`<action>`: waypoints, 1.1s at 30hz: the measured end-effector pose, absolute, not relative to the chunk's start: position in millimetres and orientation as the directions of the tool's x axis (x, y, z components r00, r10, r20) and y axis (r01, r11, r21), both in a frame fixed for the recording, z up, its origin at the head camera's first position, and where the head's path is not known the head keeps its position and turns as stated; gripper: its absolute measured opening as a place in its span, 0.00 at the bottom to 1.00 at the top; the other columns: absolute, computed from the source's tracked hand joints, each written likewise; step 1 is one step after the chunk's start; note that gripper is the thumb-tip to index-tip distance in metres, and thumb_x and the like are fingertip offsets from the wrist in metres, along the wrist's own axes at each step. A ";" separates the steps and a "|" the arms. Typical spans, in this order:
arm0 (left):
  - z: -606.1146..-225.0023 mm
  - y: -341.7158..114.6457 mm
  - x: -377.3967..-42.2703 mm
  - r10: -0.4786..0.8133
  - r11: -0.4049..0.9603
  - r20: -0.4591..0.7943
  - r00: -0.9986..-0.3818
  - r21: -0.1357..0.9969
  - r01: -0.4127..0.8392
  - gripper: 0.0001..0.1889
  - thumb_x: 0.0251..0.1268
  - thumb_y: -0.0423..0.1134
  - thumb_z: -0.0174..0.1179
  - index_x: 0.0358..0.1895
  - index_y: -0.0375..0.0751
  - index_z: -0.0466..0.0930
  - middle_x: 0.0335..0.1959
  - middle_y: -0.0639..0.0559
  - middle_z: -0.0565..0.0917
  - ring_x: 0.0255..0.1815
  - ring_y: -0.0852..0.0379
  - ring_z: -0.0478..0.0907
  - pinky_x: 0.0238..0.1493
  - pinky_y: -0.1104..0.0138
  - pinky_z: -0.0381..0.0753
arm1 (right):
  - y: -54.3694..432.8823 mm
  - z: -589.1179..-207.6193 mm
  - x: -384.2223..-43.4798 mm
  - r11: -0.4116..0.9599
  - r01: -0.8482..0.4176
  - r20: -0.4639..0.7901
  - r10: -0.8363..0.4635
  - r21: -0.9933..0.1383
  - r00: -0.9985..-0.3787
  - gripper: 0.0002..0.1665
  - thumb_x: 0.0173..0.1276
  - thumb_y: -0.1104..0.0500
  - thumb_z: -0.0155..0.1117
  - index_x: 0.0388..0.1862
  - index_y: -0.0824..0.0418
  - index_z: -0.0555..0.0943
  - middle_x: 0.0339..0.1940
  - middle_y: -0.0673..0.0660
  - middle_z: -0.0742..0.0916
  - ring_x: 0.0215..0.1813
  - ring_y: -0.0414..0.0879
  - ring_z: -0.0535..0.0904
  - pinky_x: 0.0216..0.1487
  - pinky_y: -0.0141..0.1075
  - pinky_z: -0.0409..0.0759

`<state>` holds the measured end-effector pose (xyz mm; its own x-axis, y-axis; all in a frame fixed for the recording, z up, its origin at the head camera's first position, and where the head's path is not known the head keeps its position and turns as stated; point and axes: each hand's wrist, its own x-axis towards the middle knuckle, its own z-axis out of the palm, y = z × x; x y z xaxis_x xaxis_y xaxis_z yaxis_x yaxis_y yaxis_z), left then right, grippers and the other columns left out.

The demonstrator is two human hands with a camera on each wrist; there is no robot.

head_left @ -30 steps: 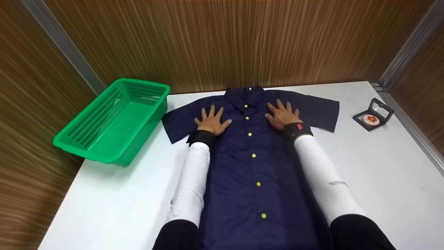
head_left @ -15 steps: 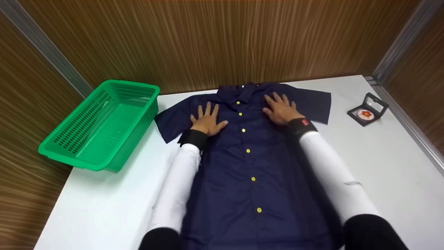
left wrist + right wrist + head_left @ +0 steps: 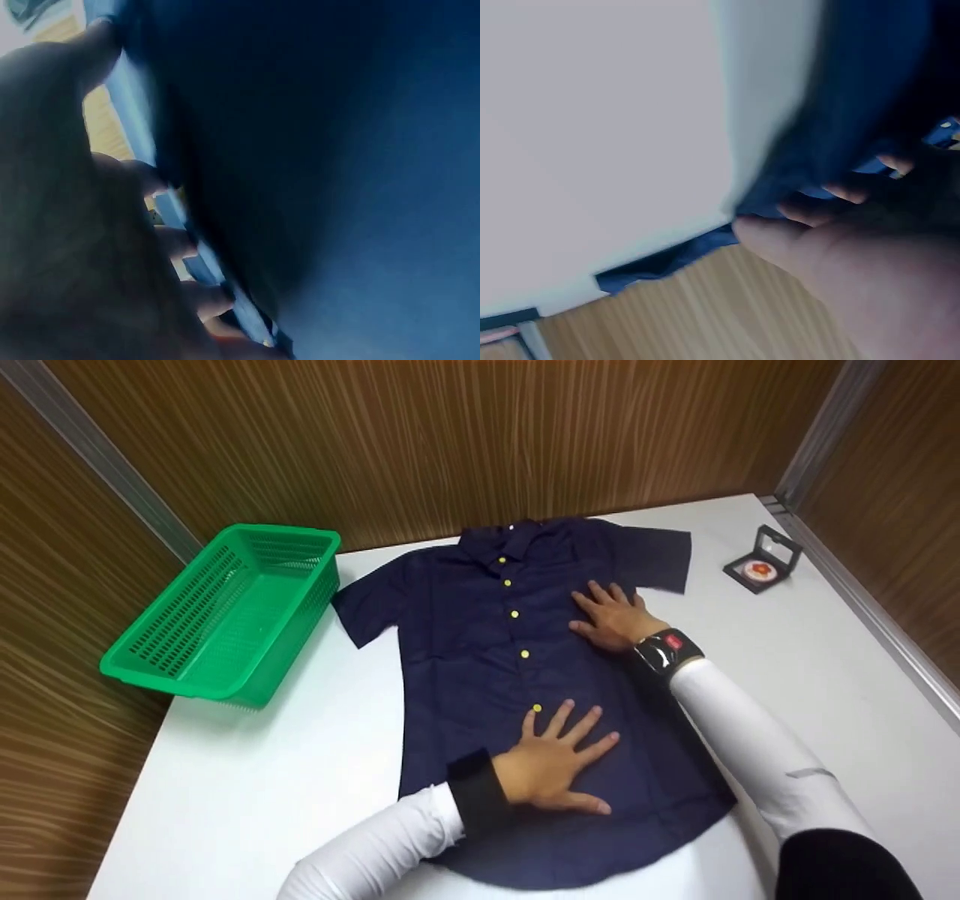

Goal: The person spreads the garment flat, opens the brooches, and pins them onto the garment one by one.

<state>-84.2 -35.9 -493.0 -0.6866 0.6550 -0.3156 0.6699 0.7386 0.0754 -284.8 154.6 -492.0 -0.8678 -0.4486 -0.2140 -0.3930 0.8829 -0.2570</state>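
Observation:
A dark navy short-sleeved shirt with yellow buttons lies spread face up, its collar toward the back wall and its curved hem near the front. My left hand rests on its lower front with fingers spread, just below a yellow button. Higher up, my right hand lies spread on the chest at the right side, below the sleeve. In the left wrist view the fingers touch the dark cloth. The right wrist view has the fingertips on the shirt near its side edge.
A green plastic basket stands at the left of the white table. An open black case with a round red-and-white piece sits at the back right. Wood-grain walls enclose the table's back and sides.
My left hand has moved from the upper left chest down to the lower front. My right hand has slid slightly down. The head view has shifted, bringing the hem into sight.

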 end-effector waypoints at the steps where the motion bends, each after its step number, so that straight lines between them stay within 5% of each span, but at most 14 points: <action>1: -493.8 -33.5 -81.4 0.649 0.741 -0.321 -0.690 0.059 0.669 0.51 0.61 0.82 0.49 0.84 0.70 0.41 0.88 0.55 0.38 0.89 0.42 0.38 0.77 0.34 0.55 | 156.4 -493.7 -284.1 0.884 -0.391 -0.208 -0.445 -0.257 -0.871 0.41 0.84 0.37 0.41 0.86 0.54 0.51 0.87 0.67 0.50 0.85 0.74 0.42 0.77 0.76 0.45; 7: -495.1 -39.4 -84.1 0.637 0.750 -0.338 -0.693 0.063 0.658 0.53 0.60 0.81 0.52 0.85 0.69 0.41 0.88 0.55 0.38 0.89 0.43 0.38 0.80 0.36 0.54 | 172.8 -498.1 -296.0 0.854 -0.382 -0.038 -0.421 -0.354 -0.906 0.39 0.82 0.42 0.49 0.81 0.63 0.62 0.83 0.72 0.60 0.83 0.73 0.53 0.77 0.73 0.52; 13: -490.7 -46.6 -86.1 0.596 0.797 -0.352 -0.722 0.150 0.585 0.49 0.63 0.76 0.56 0.84 0.63 0.51 0.88 0.55 0.46 0.88 0.43 0.44 0.81 0.38 0.55 | 238.6 -498.4 -321.9 0.853 -0.245 0.185 -0.178 -0.460 -0.967 0.26 0.76 0.59 0.53 0.63 0.77 0.75 0.62 0.80 0.78 0.65 0.77 0.73 0.67 0.67 0.70; 17: -487.4 -46.5 -86.5 0.582 0.810 -0.363 -0.728 0.179 0.559 0.47 0.64 0.74 0.58 0.83 0.62 0.56 0.87 0.54 0.50 0.88 0.43 0.46 0.80 0.39 0.57 | 287.0 -507.9 -328.7 0.901 -0.098 0.163 -0.031 -0.424 -0.986 0.25 0.71 0.64 0.49 0.63 0.78 0.73 0.62 0.81 0.75 0.65 0.80 0.70 0.63 0.73 0.69; 22: -485.8 -41.8 -89.9 0.600 0.794 -0.391 -0.698 0.188 0.578 0.48 0.62 0.71 0.62 0.83 0.63 0.55 0.87 0.56 0.48 0.88 0.44 0.45 0.81 0.40 0.56 | 324.3 -522.7 -309.1 0.912 -0.062 0.110 -0.018 -0.405 -0.994 0.28 0.66 0.68 0.48 0.64 0.81 0.69 0.66 0.82 0.71 0.68 0.82 0.63 0.63 0.79 0.63; 28: -485.3 -29.6 -96.3 0.611 0.780 -0.401 -0.682 0.162 0.604 0.50 0.61 0.72 0.63 0.84 0.64 0.52 0.88 0.57 0.45 0.88 0.45 0.43 0.82 0.42 0.56 | 351.1 -522.7 -295.4 0.888 -0.070 0.131 -0.010 -0.454 -0.991 0.21 0.65 0.72 0.47 0.54 0.78 0.79 0.57 0.82 0.78 0.60 0.82 0.73 0.60 0.73 0.71; 33: -481.6 -29.9 -105.2 0.582 0.805 -0.387 -0.715 0.149 0.575 0.51 0.60 0.71 0.65 0.84 0.62 0.52 0.88 0.55 0.45 0.88 0.43 0.43 0.82 0.41 0.55 | 347.9 -514.5 -308.7 0.837 -0.133 0.151 -0.060 -0.531 -0.987 0.20 0.68 0.72 0.50 0.55 0.75 0.81 0.56 0.79 0.83 0.62 0.77 0.77 0.65 0.68 0.71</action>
<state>-105.2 -29.9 -481.6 -0.7153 0.5822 -0.3865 0.5747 0.8047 0.1486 -308.7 347.9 -514.5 -0.9867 -0.0604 0.1512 -0.1326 0.8369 -0.5310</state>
